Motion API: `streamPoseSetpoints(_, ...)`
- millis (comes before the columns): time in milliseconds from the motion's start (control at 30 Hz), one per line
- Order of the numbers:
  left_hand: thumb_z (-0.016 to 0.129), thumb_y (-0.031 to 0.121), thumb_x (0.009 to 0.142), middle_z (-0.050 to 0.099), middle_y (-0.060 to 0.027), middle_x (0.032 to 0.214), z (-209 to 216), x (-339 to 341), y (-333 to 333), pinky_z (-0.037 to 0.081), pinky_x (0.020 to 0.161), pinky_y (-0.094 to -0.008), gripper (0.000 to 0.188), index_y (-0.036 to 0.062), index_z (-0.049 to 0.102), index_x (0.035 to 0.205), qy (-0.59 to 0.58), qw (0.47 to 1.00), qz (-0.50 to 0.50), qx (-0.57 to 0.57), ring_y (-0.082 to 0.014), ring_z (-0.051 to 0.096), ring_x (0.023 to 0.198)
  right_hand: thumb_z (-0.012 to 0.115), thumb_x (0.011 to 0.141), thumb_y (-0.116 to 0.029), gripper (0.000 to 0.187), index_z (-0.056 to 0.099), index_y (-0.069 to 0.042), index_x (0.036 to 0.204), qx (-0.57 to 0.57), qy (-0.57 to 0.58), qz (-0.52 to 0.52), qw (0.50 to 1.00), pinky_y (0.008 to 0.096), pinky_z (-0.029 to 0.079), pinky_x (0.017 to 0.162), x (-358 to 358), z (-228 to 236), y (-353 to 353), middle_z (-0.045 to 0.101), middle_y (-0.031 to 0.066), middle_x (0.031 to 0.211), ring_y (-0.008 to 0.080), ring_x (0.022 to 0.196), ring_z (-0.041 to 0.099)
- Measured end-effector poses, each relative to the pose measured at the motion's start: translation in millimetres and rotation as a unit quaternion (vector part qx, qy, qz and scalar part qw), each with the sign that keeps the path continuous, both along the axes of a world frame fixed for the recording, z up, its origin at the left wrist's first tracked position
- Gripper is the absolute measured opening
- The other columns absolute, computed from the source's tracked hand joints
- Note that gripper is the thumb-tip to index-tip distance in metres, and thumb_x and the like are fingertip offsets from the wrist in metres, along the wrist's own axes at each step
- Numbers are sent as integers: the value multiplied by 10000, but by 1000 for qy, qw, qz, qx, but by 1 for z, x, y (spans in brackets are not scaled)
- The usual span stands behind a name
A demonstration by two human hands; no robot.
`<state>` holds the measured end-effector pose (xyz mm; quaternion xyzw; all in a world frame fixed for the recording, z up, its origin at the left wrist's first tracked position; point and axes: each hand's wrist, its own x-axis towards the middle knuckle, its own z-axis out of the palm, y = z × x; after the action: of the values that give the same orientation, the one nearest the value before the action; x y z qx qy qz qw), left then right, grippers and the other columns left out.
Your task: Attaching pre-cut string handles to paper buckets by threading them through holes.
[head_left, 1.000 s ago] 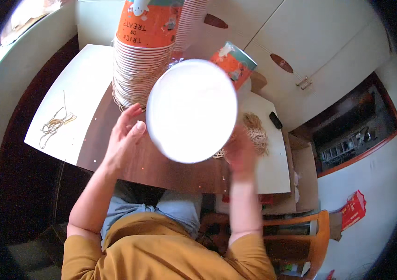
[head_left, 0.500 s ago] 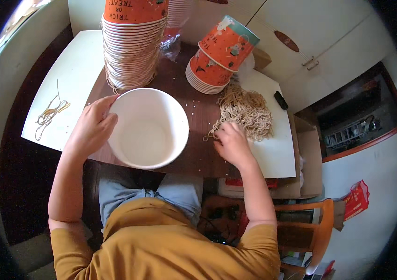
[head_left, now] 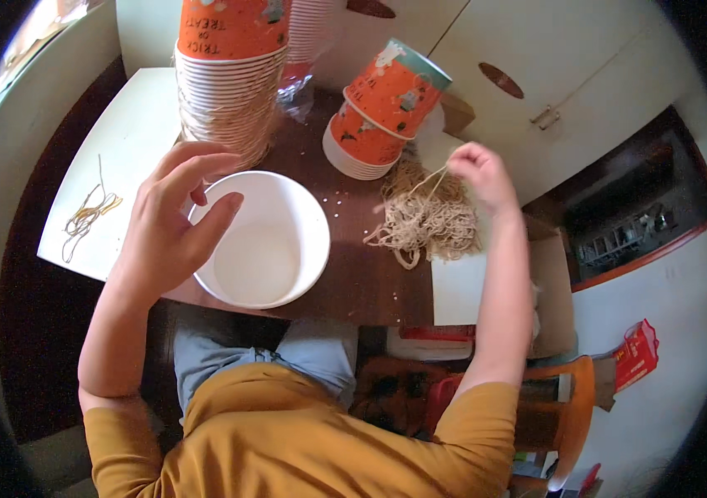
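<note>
A white paper bucket [head_left: 264, 249] stands with its mouth toward me near the table's front edge. Over its left rim hovers my left hand [head_left: 179, 203], fingers apart and nothing in them. My right hand [head_left: 483, 170] is raised at the right, pinching a length of thin tan cord [head_left: 428, 181]. That cord runs down to a tangled pile of cords [head_left: 432, 220] on the right side of the table. Behind the bucket rises a tall stack of orange-printed paper buckets [head_left: 229, 91], with cord strands around its white rims.
A shorter, tilted stack of orange buckets [head_left: 362, 137] stands at the back, right of centre. Some loose cords [head_left: 88, 220] lie on the white left part of the table. White specks dot the brown tabletop [head_left: 345, 286]. A wooden chair [head_left: 573, 415] is at my right.
My right hand has lifted from the pile, up and to the right, drawing cord with it. My left hand has let go of the bucket's rim and opened above it.
</note>
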<state>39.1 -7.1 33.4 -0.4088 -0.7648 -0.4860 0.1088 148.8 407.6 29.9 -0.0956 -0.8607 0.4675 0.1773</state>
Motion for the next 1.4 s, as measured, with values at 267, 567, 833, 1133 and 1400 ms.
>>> streamPoseSetpoints(267, 654, 91, 799, 613, -109, 956, 15, -32, 45, 476, 644, -292, 240, -9, 643, 1017, 22, 991, -110, 74, -167, 553, 704, 522, 881, -90, 75, 560, -38, 920, -181, 98, 35, 978, 319, 532, 723, 9, 144, 14, 670, 139, 897, 177, 753, 648)
streamPoseSetpoints(567, 675, 216, 861, 617, -125, 1155, 66, -40, 168, 447, 924, -319, 474, -47, 527, 1226, -62, 940, -335, 21, -158, 571, 1042, 461, 899, -134, 99, 505, -51, 930, -298, 32, 152, 942, 452, 536, 809, -10, 135, -36, 649, 236, 965, 316, 879, 653)
streamPoseSetpoints(833, 698, 260, 847, 661, -85, 1024, 57, -27, 206, 439, 891, -276, 394, -41, 626, 1092, -214, 883, -414, -53, -121, 583, 952, 484, 894, -125, 109, 519, -49, 964, -324, 40, 136, 935, 429, 542, 748, 1, 95, -41, 637, 175, 932, 274, 836, 659)
streamPoseSetpoints(1133, 701, 218, 854, 647, -12, 795, 20, -35, 213, 464, 715, -239, 237, -9, 702, 924, -269, 865, -423, 23, -74, 567, 759, 629, 818, -171, 93, 611, -109, 885, -139, 1, 51, 989, 220, 372, 693, -4, 73, -64, 639, -22, 799, 56, 760, 547)
streamPoseSetpoints(1400, 599, 233, 921, 651, -12, 755, 24, -39, 189, 479, 671, -249, 280, -35, 678, 904, -177, 920, -348, 27, -69, 571, 700, 541, 839, -145, 77, 567, -77, 864, -259, 17, 63, 964, 365, 472, 844, 4, 64, -53, 657, 101, 889, 198, 848, 622)
